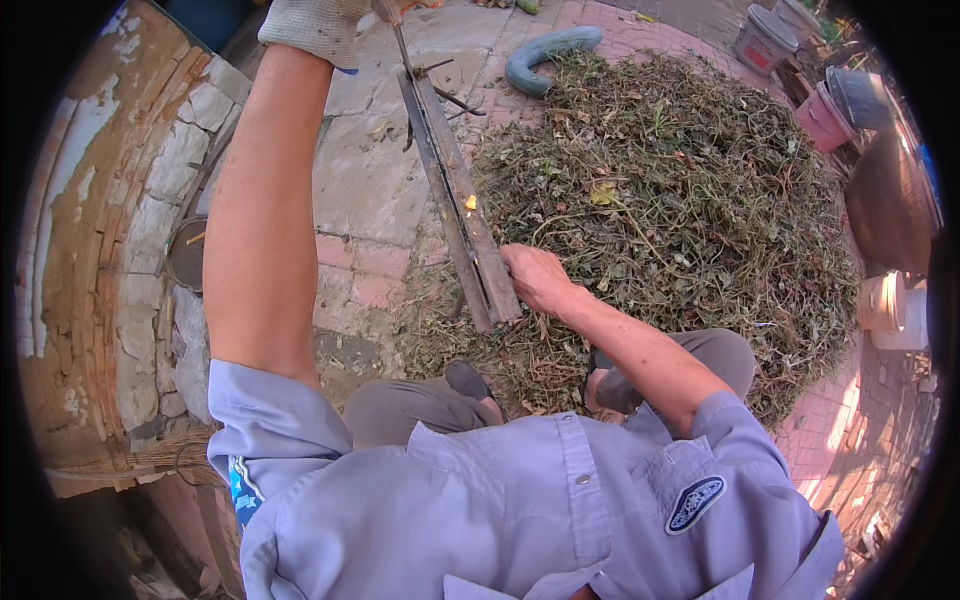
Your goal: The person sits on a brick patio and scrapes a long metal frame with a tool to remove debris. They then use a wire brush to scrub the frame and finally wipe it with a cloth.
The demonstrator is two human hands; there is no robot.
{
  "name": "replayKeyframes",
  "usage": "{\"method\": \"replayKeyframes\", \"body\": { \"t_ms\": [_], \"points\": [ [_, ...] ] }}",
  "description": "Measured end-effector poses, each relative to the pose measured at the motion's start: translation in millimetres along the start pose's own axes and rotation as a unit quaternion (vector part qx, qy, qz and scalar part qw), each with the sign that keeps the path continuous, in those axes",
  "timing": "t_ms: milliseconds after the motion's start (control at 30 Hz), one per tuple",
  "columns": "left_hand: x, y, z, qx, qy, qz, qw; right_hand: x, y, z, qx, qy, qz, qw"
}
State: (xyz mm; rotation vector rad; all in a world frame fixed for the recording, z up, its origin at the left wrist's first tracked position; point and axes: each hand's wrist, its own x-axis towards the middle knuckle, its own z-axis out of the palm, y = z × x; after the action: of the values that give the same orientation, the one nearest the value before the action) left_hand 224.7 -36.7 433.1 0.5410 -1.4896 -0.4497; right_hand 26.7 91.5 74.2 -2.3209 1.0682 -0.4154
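A long hinged-blade chopper, seemingly a fodder cutter (454, 169), stands on bent metal legs before me. Its two parallel rails have a dark slot between them, and a small yellow scrap (471, 202) sits on one rail. My left hand (311, 30), in a knitted work glove, is up at the top edge of the view, at the wooden handle (386, 10) joined to the cutter's metal tang; its fingers are cut off by the frame. My bare right hand (536, 279) has curled fingers against the near right side of the rail. What those fingers hold is hidden.
A big heap of chopped, wilted greenery (675, 202) spreads to the right, up to my feet. A curved green gourd (551, 56) lies beyond it. Buckets (765, 37) line the right edge. Leftward are a stone wall (176, 161), a round container (187, 251) and a straw broom (142, 457).
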Motion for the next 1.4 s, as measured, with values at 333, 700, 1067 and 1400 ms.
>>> {"method": "replayKeyframes", "body": {
  "t_ms": [333,700,1067,1400],
  "points": [
    [-145.1,-139.1,-76.8,0.164,0.048,-0.217,0.961,-58.7,89.0,-25.9,0.015,-0.196,0.065,0.978],
    [-395.5,-118.7,-92.5,0.486,-0.483,-0.143,0.714,-127.0,66.0,-93.9,0.052,-0.164,0.108,0.979],
    [-410.6,-42.8,-48.5,0.54,-0.456,-0.355,0.612,-189.1,88.0,-187.4,-0.135,-0.012,0.209,0.969],
    [-400.7,36.2,-7.9,0.354,-0.62,-0.265,0.649,-172.7,133.8,-147.5,-0.037,-0.063,0.225,0.972]
  ]
}}
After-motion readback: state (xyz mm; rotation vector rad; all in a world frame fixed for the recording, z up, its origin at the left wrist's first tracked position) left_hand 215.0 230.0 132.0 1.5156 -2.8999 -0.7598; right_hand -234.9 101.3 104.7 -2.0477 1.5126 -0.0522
